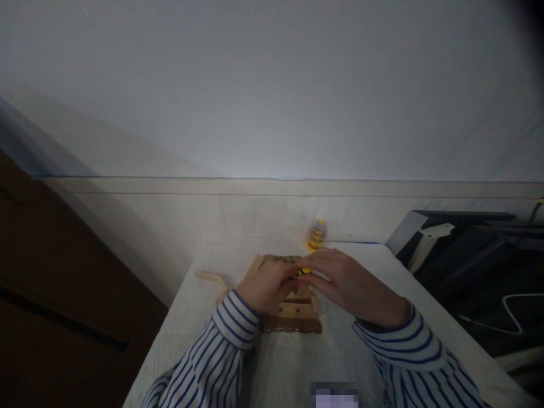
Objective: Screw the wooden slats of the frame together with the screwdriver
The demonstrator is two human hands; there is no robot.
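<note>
My right hand [340,277] pinches a small yellow-and-black screwdriver [304,271]; only its handle end shows, the rest being covered by fingers. Close against it, my left hand [272,283] has its fingers curled together, and what they hold is hidden. Under both hands lies a brown plastic-wrapped package [293,325]. On it rest light wooden pieces [289,310] with dark holes. Just behind my right hand stands a clear-domed container [317,234] with a yellow base.
Angled wooden strips [211,277] lie left of my hands on the white-covered table [297,362]. A wall [263,215] closes off the back. Dark panels and a white cable [512,317] are beyond the right edge. A brown wooden surface [63,283] is at left.
</note>
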